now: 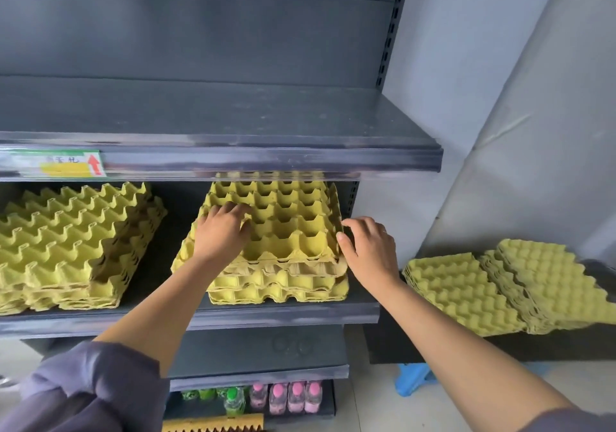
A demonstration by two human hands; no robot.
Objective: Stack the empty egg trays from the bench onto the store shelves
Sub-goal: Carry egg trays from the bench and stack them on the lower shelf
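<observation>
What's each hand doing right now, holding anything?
Left hand: on the top tray, fingers bent into its cups; whether it grips cannot be told.
Right hand: open, fingers straight at that tray's right edge.

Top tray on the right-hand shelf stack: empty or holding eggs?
Empty. Every visible cup of the top tray shows bare yellow pulp.

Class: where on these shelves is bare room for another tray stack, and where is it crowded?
Upper shelf: bare. Middle shelf: a gap between left stack and right stack. Crowded: right stack, with left hand and right hand on it.
</observation>
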